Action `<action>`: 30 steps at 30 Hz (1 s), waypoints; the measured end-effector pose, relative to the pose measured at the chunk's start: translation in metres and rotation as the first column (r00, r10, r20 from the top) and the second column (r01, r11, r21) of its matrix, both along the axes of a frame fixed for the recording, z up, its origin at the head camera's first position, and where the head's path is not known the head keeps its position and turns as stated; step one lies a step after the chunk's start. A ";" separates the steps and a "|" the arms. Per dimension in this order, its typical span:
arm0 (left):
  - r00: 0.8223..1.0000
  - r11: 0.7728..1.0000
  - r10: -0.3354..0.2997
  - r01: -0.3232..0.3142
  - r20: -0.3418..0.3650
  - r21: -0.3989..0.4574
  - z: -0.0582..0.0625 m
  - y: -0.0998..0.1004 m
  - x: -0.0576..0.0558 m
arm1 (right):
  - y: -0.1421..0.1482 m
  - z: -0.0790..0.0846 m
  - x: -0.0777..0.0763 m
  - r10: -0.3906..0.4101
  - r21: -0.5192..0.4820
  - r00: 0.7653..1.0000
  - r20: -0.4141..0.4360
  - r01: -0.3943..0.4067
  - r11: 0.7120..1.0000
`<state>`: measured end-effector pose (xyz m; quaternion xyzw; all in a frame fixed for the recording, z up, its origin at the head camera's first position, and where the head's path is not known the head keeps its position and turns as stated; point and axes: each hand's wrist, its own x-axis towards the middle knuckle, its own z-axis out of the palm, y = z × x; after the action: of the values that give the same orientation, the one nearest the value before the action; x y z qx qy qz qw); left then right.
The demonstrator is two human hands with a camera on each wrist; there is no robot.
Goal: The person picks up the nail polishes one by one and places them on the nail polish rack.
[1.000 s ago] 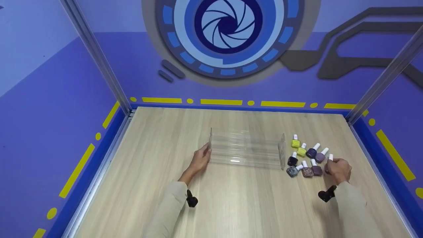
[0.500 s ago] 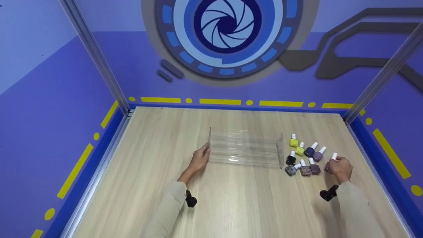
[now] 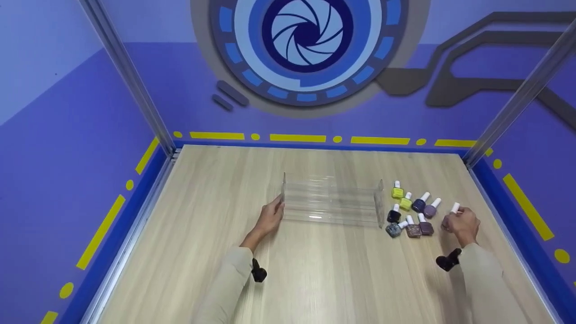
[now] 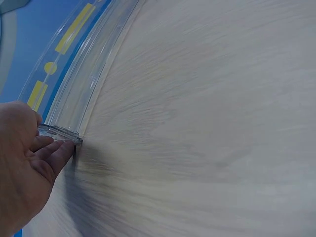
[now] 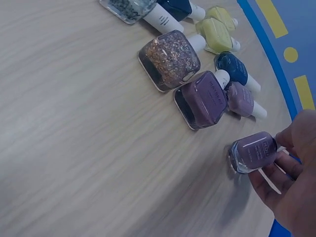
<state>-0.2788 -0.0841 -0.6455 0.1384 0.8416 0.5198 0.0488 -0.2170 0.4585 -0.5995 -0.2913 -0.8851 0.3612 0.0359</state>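
The left hand (image 3: 270,217) holds one end of a clear rack (image 3: 333,208) on the worktop (image 3: 333,274), and out past its other end the right hand (image 3: 465,225) pinches a little purple bottle (image 5: 255,152), a bit tipped, near a bunch of nail polish bottles (image 3: 413,231) with white caps.

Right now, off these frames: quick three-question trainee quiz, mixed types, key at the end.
1. True or false: the left hand grips one end of the clear rack.
2. How many yellow bottles are on the table?
3. What colour is the bottle in the right hand? A) yellow B) purple C) green

Key: 1 true; 2 two; 3 B.
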 end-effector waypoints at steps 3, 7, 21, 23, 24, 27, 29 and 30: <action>1.000 1.000 -0.001 0.001 -0.001 0.003 -0.001 -0.001 0.000 | -0.001 0.002 -0.002 0.000 0.007 1.000 -0.028 0.000 1.000; 1.000 1.000 0.009 -0.009 -0.001 -0.008 -0.004 -0.004 0.000 | -0.005 0.006 -0.006 -0.004 0.012 0.998 -0.068 0.004 1.000; 1.000 1.000 0.012 -0.012 0.021 0.028 -0.004 -0.005 0.001 | -0.026 0.025 -0.027 0.006 0.042 0.964 -0.265 0.005 0.999; 1.000 0.999 0.003 -0.004 0.031 0.044 -0.004 -0.005 0.001 | -0.030 0.027 -0.029 0.014 0.044 0.961 -0.276 -0.002 0.999; 0.999 0.999 -0.002 0.001 0.032 0.049 -0.004 -0.006 0.001 | -0.032 0.028 -0.030 0.019 0.043 0.960 -0.279 -0.007 0.999; 0.999 0.998 -0.013 0.011 0.038 0.058 -0.005 -0.007 0.001 | -0.039 0.029 -0.032 0.037 0.048 0.961 -0.276 -0.024 0.999; 0.999 0.998 -0.015 0.012 0.044 0.059 -0.006 -0.008 0.001 | -0.043 0.030 -0.035 0.052 0.052 0.956 -0.288 -0.039 0.998; 0.999 0.998 -0.014 0.011 0.046 0.058 -0.006 -0.008 0.001 | -0.045 0.031 -0.036 0.060 0.057 0.954 -0.293 -0.045 0.997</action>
<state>-0.2781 -0.0923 -0.6514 0.1331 0.8239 0.5467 0.0675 -0.2533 0.4133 -0.5681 -0.2094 -0.8860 0.3792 0.1650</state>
